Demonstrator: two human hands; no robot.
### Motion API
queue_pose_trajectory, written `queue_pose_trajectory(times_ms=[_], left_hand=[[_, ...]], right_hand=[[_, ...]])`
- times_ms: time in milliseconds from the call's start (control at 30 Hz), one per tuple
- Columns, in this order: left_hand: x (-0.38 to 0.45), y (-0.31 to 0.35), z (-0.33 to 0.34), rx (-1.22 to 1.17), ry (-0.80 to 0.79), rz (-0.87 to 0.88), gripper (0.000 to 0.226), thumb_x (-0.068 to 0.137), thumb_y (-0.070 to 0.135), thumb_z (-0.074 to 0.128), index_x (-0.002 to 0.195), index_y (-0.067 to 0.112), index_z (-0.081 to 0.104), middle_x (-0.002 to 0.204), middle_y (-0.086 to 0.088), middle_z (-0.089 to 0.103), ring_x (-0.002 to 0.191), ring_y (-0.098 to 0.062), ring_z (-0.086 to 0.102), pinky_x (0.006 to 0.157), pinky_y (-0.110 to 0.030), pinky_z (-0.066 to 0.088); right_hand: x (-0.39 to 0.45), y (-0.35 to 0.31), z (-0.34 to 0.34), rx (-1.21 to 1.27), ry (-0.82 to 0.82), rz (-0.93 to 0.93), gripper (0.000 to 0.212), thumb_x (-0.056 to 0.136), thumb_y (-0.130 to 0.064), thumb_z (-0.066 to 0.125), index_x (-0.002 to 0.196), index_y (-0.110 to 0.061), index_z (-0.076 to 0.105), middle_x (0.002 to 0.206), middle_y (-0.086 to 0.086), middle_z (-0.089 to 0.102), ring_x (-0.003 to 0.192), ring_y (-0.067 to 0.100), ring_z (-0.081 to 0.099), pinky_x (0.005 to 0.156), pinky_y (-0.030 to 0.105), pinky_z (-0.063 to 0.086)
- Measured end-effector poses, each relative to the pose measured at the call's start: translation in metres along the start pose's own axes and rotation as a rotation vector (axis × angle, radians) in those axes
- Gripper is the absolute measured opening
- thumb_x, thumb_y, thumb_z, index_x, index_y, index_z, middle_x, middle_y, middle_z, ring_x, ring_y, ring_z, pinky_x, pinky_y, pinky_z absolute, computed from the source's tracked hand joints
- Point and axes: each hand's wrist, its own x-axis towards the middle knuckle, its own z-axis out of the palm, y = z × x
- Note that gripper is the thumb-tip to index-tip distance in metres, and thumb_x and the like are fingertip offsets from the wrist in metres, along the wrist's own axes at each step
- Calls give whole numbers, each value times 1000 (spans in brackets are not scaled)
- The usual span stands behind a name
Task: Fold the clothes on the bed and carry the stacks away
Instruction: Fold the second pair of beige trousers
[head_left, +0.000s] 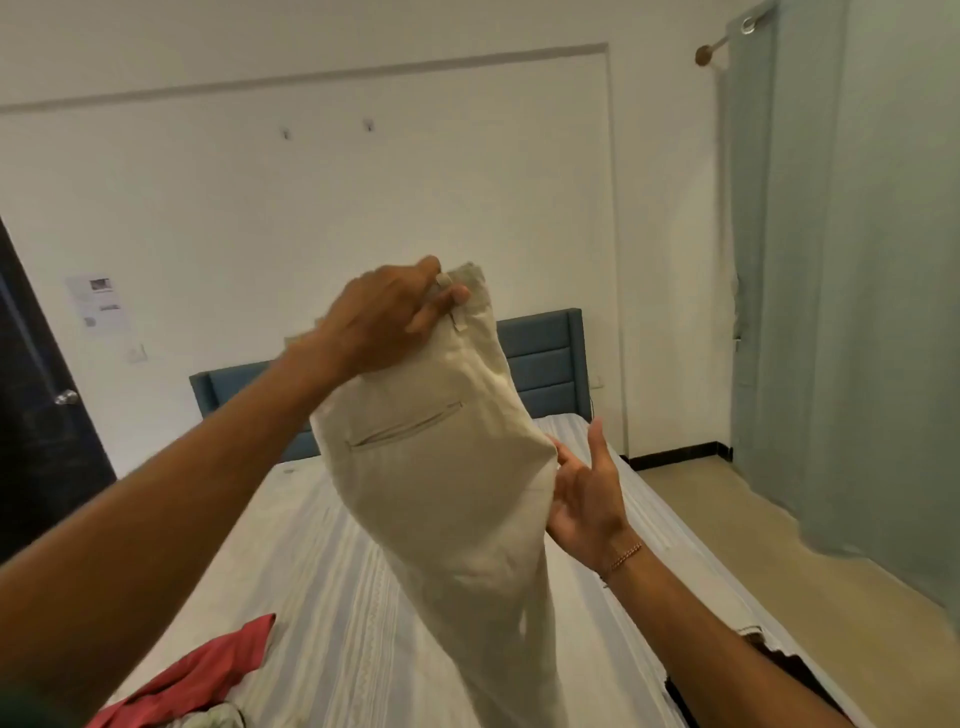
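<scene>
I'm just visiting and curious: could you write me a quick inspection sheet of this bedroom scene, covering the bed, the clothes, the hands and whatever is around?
Surface: bed with a pale striped sheet and a blue headboard.
Job's things: cream trousers held up in the air above the bed, back pocket facing the camera; a red garment lies crumpled at the near left of the bed.
Clutter: a pale garment beside the red one; a dark item at the bed's near right edge, too hidden to name.
Grippers: left hand grips the trousers' waistband; right hand, fingers straight, touches their side.
Cables: nothing seen.
Surroundings: white wall, dark door on the left, pale green curtain on the right.
</scene>
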Motion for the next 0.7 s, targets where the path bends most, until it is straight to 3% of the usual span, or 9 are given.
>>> queue_pose_trajectory(times_ms=[100, 233, 367, 500, 600, 700], left_hand=[[0, -8, -35, 35, 60, 21, 44, 100, 55, 35, 84, 14, 39, 70, -5, 48, 67, -37, 56, 61, -37, 33], [-3, 8, -73, 133, 44, 51, 47, 100, 57, 31, 82, 15, 37, 64, 1, 42, 60, -29, 46, 59, -37, 33], [-9, 29, -105, 182, 46, 3, 49, 99, 60, 29, 82, 15, 37, 65, -2, 43, 61, -30, 45, 60, -39, 36], [-24, 40, -130, 233, 51, -80, 53, 97, 64, 26, 84, 14, 38, 70, -7, 49, 67, -37, 53, 62, -42, 38], [-32, 63, -147, 251, 45, -156, 58, 94, 68, 22, 85, 14, 40, 74, -12, 53, 67, -32, 49, 64, -44, 41], [-33, 85, -157, 249, 55, -209, 60, 94, 70, 20, 85, 15, 42, 75, -8, 50, 69, -33, 50, 66, -45, 43]], right_hand=[[-10, -4, 17, 113, -66, -26, 84, 87, -80, 45, 144, -18, 49, 142, 17, 58, 132, 41, 54, 117, 62, 31], [-34, -10, 48, -180, -159, 76, 73, 91, -78, 32, 143, -29, 51, 145, 10, 57, 132, 35, 56, 113, 59, 38], [-68, -26, 67, -195, -133, -42, 56, 98, -60, 45, 125, -17, 69, 124, 12, 69, 113, 28, 66, 98, 43, 51], [-102, -49, 64, -197, -136, -135, 40, 100, -41, 54, 120, -14, 74, 130, 14, 67, 118, 27, 63, 107, 42, 47], [-134, -81, 59, -308, -153, -149, 33, 92, -25, 64, 121, -13, 73, 124, 13, 69, 109, 23, 67, 91, 35, 57], [-163, -112, 55, -417, -172, -194, 42, 85, -15, 71, 126, -8, 68, 120, 14, 70, 103, 23, 69, 80, 31, 60]])
